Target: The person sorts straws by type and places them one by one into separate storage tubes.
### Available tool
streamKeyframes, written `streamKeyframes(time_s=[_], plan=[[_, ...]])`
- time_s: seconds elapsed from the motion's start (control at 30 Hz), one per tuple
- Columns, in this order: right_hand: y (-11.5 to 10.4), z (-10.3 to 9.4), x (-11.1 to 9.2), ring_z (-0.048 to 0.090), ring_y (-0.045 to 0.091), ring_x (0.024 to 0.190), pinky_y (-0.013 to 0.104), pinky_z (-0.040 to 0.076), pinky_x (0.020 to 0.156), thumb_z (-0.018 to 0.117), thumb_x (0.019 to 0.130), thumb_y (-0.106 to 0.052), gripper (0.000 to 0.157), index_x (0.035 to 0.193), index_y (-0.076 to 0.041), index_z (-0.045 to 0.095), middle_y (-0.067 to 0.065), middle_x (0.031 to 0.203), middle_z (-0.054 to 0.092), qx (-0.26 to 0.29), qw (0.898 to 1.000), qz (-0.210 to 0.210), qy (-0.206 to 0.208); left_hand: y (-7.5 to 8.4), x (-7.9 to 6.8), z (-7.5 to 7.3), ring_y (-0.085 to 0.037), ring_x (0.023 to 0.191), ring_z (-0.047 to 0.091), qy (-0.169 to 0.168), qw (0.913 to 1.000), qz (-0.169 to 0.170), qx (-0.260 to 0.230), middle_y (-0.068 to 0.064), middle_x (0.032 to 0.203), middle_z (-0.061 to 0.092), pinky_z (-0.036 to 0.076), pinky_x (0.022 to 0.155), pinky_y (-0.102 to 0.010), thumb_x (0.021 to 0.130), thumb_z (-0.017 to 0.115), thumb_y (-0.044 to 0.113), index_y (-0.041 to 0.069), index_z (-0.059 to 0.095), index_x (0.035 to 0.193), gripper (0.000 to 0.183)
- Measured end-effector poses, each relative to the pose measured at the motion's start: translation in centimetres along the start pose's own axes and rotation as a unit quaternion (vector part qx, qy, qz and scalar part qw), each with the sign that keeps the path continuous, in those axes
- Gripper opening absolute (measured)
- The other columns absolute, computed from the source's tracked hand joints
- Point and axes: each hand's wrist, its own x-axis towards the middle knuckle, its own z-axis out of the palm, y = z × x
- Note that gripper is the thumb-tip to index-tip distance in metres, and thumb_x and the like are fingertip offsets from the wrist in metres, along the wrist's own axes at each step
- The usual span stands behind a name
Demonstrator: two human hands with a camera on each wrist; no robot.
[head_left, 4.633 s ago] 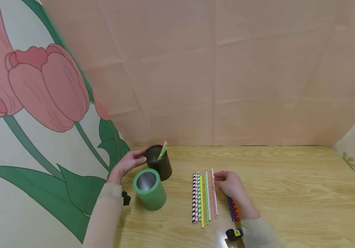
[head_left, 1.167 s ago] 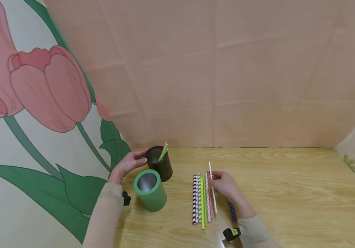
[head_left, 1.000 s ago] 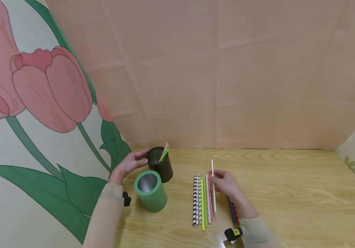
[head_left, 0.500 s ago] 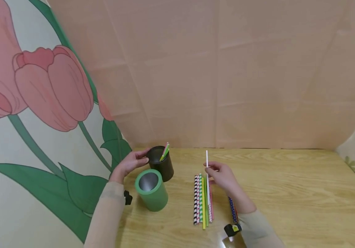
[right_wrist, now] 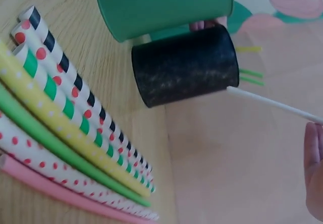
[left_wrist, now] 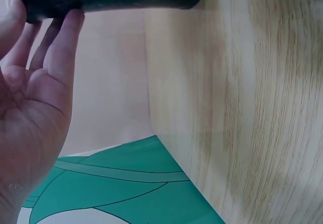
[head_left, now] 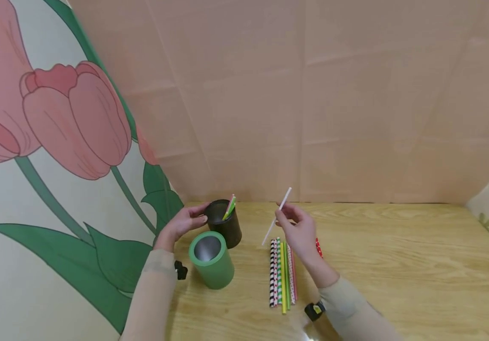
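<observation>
My right hand (head_left: 301, 233) pinches a thin white straw (head_left: 285, 196) between thumb and fingers, tilted in the air above the table. In the right wrist view the lower end of the white straw (right_wrist: 272, 103) overlaps the rim of a black cup (right_wrist: 186, 66). With thumb and fingers my left hand (head_left: 179, 225) holds the black cup (head_left: 229, 233) at its rim, on the left side. Several pink, green and yellow straws (head_left: 230, 207) lean inside that cup. A row of paper straws (head_left: 284, 279), striped, dotted and plain, lies right of the cups.
A green cup (head_left: 214, 272) with a metallic inside stands just in front of the black one. Red dotted straw (head_left: 319, 247) shows beyond my right wrist, partly hidden. A tulip-patterned wall (head_left: 78, 123) borders the left; a pink cloth (head_left: 355, 118) hangs behind the table.
The right hand has lifted the white straw off the table, then moved it up and left toward the black cup, tilting it. The left hand stays at the black cup.
</observation>
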Motion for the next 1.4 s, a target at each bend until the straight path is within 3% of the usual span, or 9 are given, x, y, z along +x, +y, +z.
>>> streamKeyframes(time_s=[0.1,0.23,0.63,0.77,0.93,1.2,1.4], plan=[[-0.4,0.6,0.1,0.073,0.017,0.087,0.036,0.065,0.076,0.076,0.099,-0.001,0.023,0.121,0.005,0.076,0.020,0.102,0.073,0.019,0.999,-0.023,-0.014,0.1,0.2,0.1,-0.036,0.147,0.049,0.001,1.0000,-0.003,-0.004,-0.018,0.166,0.042,0.050,0.112,-0.046,0.107,0.067,0.014,0.011,0.044,0.164,0.062],[-1.5,1.5,0.5,0.074,0.020,0.091,0.036,0.065,0.080,0.074,0.102,-0.007,0.024,0.123,0.005,0.074,0.018,0.105,0.074,0.045,0.999,-0.010,-0.026,0.3,0.5,0.3,-0.037,0.146,0.050,0.002,1.0000,-0.004,-0.001,-0.019,0.166,0.042,0.050,0.111,-0.046,0.107,0.068,0.015,0.010,0.044,0.164,0.062],[-4.0,4.9,2.1,0.076,0.018,0.088,0.038,0.064,0.085,0.072,0.103,-0.002,0.025,0.125,0.009,0.070,0.013,0.106,0.073,0.145,0.989,0.008,0.009,0.8,0.5,0.5,-0.038,0.146,0.050,0.004,0.9998,0.003,0.018,-0.017,0.167,0.042,0.049,0.113,-0.049,0.106,0.068,0.018,0.010,0.044,0.164,0.062],[-4.0,6.1,2.7,0.077,0.019,0.087,0.038,0.064,0.085,0.071,0.102,0.000,0.026,0.126,0.011,0.070,0.020,0.107,0.072,0.161,0.987,-0.008,0.020,0.6,0.6,0.4,-0.038,0.148,0.047,0.004,0.9997,0.011,0.021,-0.016,0.167,0.042,0.048,0.113,-0.050,0.106,0.069,0.017,0.010,0.045,0.163,0.062],[-3.2,7.0,3.3,0.076,0.018,0.085,0.038,0.064,0.085,0.072,0.102,0.000,0.026,0.125,0.010,0.072,0.028,0.108,0.071,0.146,0.989,-0.017,0.032,0.3,0.6,0.4,-0.038,0.149,0.046,-0.003,0.9994,0.014,0.031,-0.016,0.167,0.042,0.048,0.113,-0.050,0.105,0.070,0.019,0.010,0.044,0.164,0.064],[-1.4,9.2,3.8,0.075,0.012,0.082,0.040,0.064,0.086,0.074,0.101,-0.003,0.023,0.122,0.007,0.075,0.026,0.110,0.074,0.104,0.994,0.013,0.032,0.1,0.2,0.0,-0.037,0.147,0.048,0.004,0.9999,0.000,0.014,-0.017,0.166,0.043,0.049,0.112,-0.047,0.106,0.068,0.015,0.010,0.045,0.163,0.062],[-0.6,9.9,4.0,0.075,0.022,0.086,0.040,0.064,0.085,0.073,0.102,-0.006,0.021,0.121,0.002,0.077,0.019,0.108,0.076,0.056,0.998,0.016,0.036,-0.3,0.6,0.3,-0.037,0.146,0.049,-0.007,1.0000,0.004,0.006,-0.018,0.168,0.039,0.050,0.111,-0.044,0.107,0.067,0.015,0.008,0.042,0.164,0.062]])
